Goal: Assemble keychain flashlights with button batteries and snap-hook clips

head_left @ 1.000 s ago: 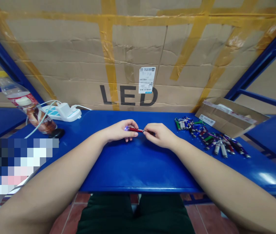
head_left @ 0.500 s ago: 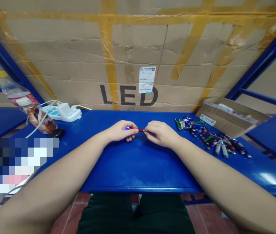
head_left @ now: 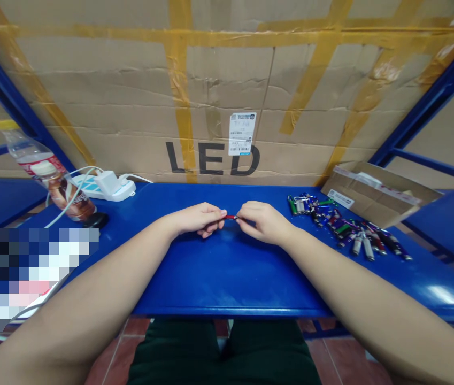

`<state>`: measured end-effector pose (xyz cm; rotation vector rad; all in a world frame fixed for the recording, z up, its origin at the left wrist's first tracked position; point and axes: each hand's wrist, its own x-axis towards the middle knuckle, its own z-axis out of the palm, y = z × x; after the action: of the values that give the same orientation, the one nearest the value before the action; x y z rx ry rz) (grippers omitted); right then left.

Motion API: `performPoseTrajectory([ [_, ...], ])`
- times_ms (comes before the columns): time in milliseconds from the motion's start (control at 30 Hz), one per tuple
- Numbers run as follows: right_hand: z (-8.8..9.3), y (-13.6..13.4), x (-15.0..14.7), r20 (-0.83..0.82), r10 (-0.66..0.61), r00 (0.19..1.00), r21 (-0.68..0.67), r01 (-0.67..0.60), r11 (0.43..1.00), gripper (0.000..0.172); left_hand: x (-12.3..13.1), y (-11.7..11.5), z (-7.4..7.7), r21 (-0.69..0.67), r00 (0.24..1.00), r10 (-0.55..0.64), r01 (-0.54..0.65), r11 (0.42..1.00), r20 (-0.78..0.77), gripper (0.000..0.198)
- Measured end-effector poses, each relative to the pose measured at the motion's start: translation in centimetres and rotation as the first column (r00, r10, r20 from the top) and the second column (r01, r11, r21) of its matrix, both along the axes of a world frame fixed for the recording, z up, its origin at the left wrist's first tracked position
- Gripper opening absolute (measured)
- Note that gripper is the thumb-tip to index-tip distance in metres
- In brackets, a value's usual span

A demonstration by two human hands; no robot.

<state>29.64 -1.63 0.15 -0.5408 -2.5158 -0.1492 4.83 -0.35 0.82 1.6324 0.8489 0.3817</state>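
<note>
A small red flashlight (head_left: 230, 216) spans the gap between my hands, just above the middle of the blue table (head_left: 227, 278). My left hand (head_left: 202, 218) pinches one end between thumb and fingers and hides that end. The fingertips of my right hand (head_left: 262, 222) are closed on its other, silvery end. To the right of that hand lies a pile of small keychain flashlights (head_left: 343, 227) in green, silver, blue, red and dark colours, some with clips.
Behind the table stands a large taped cardboard box (head_left: 130, 101) marked LED. An opened small carton (head_left: 371, 187) sits at the back right. At the left are a white power strip (head_left: 124, 190) with cables, a brown drink bottle (head_left: 70, 195) and a clear bottle (head_left: 26, 147).
The blue-violet glow at my left fingers is no longer visible. My left hand has turned slightly and its fingers have shifted; both hands still hold the red flashlight.
</note>
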Motion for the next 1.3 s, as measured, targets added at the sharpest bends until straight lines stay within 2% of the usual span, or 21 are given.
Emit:
performPoseTrajectory([
  [100, -0.2, -0.1, -0.1, -0.025, 0.011, 1.000, -0.106, -0.013, 0.994, 0.023, 0.0, -0.1, 0.4, -0.033, 0.999, 0.005, -0.007, 0.999, -0.050, 0.059],
  [200, 0.0, 0.0, -0.1, 0.051, 0.029, 0.998, -0.031, -0.028, 0.999, 0.024, -0.2, -0.1, 0.8, -0.169, 0.995, 0.008, -0.025, 0.985, -0.099, 0.059],
  [300, 0.2, 0.1, -0.3, 0.115, 0.027, 0.993, 0.085, -0.037, 0.996, 0.028, -0.5, 0.0, 1.1, -0.322, 0.992, -0.010, -0.032, 0.946, -0.129, 0.056],
  [400, 0.0, 0.1, -0.5, 0.100, 0.015, 0.995, 0.058, -0.021, 0.998, 0.028, -0.6, 0.0, 1.0, -0.370, 0.993, -0.003, -0.039, 0.928, -0.115, 0.056],
  [467, -0.3, 0.2, -0.6, 0.038, -0.007, 0.999, -0.066, 0.010, 0.998, 0.025, -0.5, 0.0, 0.8, -0.274, 0.996, 0.059, -0.075, 0.959, -0.066, 0.052],
  [533, -0.7, 0.4, -0.5, -0.046, -0.058, 0.997, -0.238, 0.046, 0.970, 0.024, -0.2, -0.1, 0.5, -0.068, 0.993, 0.117, -0.117, 0.991, -0.005, 0.047],
  [633, -1.2, 0.7, -0.3, -0.136, -0.150, 0.979, -0.468, 0.070, 0.881, 0.027, 0.1, 0.0, 0.1, 0.234, 0.992, 0.113, -0.121, 0.965, 0.046, 0.044],
  [700, -1.2, 0.8, -0.2, -0.157, -0.176, 0.972, -0.566, 0.057, 0.822, 0.029, 0.1, 0.2, -0.1, 0.322, 0.993, 0.105, -0.115, 0.940, 0.050, 0.034],
  [767, -1.2, 0.8, -0.2, -0.173, -0.178, 0.969, -0.609, 0.037, 0.793, 0.029, 0.0, 0.3, -0.2, 0.344, 0.993, 0.107, -0.115, 0.932, 0.041, 0.030],
  [867, -1.2, 0.7, -0.2, -0.190, -0.156, 0.969, -0.587, 0.015, 0.809, 0.028, -0.2, 0.3, -0.1, 0.323, 0.994, 0.113, -0.109, 0.940, 0.008, 0.032],
  [967, -1.0, 0.6, -0.2, -0.170, -0.119, 0.978, -0.508, 0.017, 0.861, 0.026, -0.2, 0.3, -0.1, 0.261, 0.994, 0.111, -0.101, 0.960, -0.022, 0.037],
  [1100, -0.5, 0.4, -0.2, -0.038, -0.043, 0.998, -0.258, 0.032, 0.966, 0.022, -0.2, 0.5, -0.1, 0.148, 0.996, 0.086, -0.079, 0.986, -0.038, 0.049],
  [1167, -0.2, 0.3, -0.2, 0.019, -0.047, 0.999, -0.162, 0.049, 0.986, 0.021, -0.3, 0.6, -0.2, 0.118, 0.994, 0.095, -0.088, 0.989, -0.051, 0.049],
  [1233, -0.1, 0.2, -0.2, 0.045, -0.080, 0.996, -0.162, 0.087, 0.983, 0.021, -0.3, 0.7, -0.2, 0.149, 0.990, 0.116, -0.103, 0.983, -0.086, 0.044],
  [1300, -0.3, 0.3, -0.2, 0.071, -0.108, 0.992, -0.223, 0.122, 0.967, 0.020, -0.4, 0.8, -0.1, 0.223, 0.980, 0.149, -0.118, 0.968, -0.130, 0.036],
])
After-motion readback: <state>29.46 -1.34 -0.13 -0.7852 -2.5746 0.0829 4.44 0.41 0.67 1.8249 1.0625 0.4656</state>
